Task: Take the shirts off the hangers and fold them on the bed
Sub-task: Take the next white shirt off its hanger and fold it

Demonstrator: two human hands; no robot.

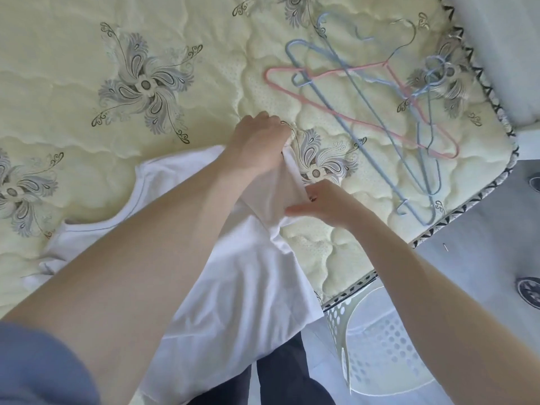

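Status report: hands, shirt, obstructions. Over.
Left hand grips white shirt edge; right hand pinches same fabric. Shirt off hanger, on bed, not yet folded. Empty hangers lie apart, nothing in way.

Fingertips of the left hand [257,144] are buried in the white fabric shirt [248,273], which runs off the bottom edge; lower right, the white perforated plastic basket [377,340] is cut off.

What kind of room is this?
Most likely a bedroom at home: a quilted mattress, loose clothes hangers on it, and a white laundry basket on the floor beside it.
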